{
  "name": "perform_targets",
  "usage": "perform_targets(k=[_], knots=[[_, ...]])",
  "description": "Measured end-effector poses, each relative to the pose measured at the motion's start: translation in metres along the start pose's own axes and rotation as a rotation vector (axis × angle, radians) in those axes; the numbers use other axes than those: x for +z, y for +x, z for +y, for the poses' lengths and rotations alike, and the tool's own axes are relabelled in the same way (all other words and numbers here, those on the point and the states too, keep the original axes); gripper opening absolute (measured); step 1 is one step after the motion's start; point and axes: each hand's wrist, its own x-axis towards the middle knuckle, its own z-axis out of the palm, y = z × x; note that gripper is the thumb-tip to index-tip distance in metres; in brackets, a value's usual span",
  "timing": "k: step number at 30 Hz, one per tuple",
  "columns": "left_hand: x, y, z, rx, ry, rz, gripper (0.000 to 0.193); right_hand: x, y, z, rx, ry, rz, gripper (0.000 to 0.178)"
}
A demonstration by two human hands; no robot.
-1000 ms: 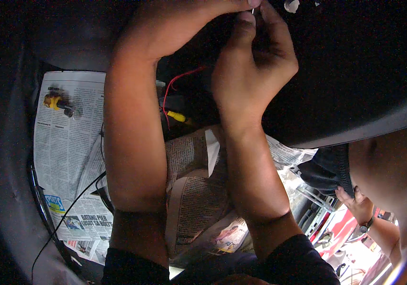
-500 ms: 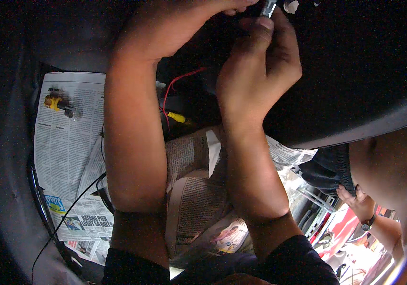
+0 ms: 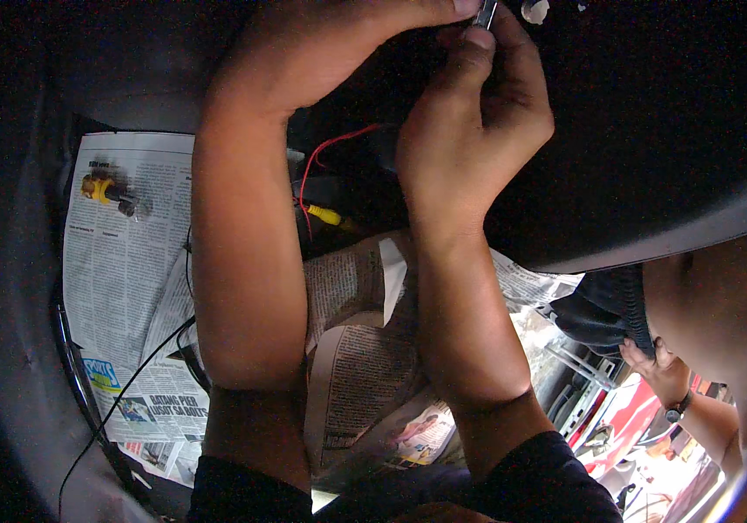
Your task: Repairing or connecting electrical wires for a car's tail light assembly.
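At the lower edge, dark sleeves [image 3: 247, 492]; above these, 2 bare forearms [image 3: 247, 244], reaching toward the top and screening part of the spread newspaper [image 3: 129, 270]. Clamped between thumb and fingers of the right hand [image 3: 476, 122], a small shiny metal piece [image 3: 485, 14], cut off by the top edge. Just beside it, the left hand [image 3: 412, 12], largely out of view; cannot tell its grip. Near the right fingertips, a small white piece [image 3: 535, 11] against a dark panel [image 3: 635, 174], blocking much of the right side. Between both forearms, a thin red wire [image 3: 305, 174] beside a yellow connector [image 3: 325, 214], then crumpled newspaper [image 3: 360, 375]. Across the left-hand sheet, a black cable [image 3: 129, 384]. Farther off, past the panel's edge, a co-worker's hand [image 3: 668, 376] at a dark garment [image 3: 600, 318], wearing a wristwatch [image 3: 672, 415].
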Motion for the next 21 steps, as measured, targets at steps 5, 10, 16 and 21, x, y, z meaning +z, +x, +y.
perform_targets(k=[5,10,16,21], knots=[[-0.009,0.002,-0.009,0.019,-0.089,-0.079,0.045,0.000,-0.001,-0.008,0.038,0.008,-0.002,0.030],[-0.011,0.007,-0.013,0.060,-0.165,-0.132,0.045,0.002,0.004,-0.003,0.018,-0.010,0.002,0.029],[-0.009,0.005,-0.007,0.004,-0.091,-0.087,0.045,-0.008,0.000,-0.014,0.150,0.122,-0.114,0.026],[-0.011,0.011,-0.013,0.007,-0.009,-0.076,0.044,-0.007,-0.003,0.017,0.348,0.280,0.071,0.019]])
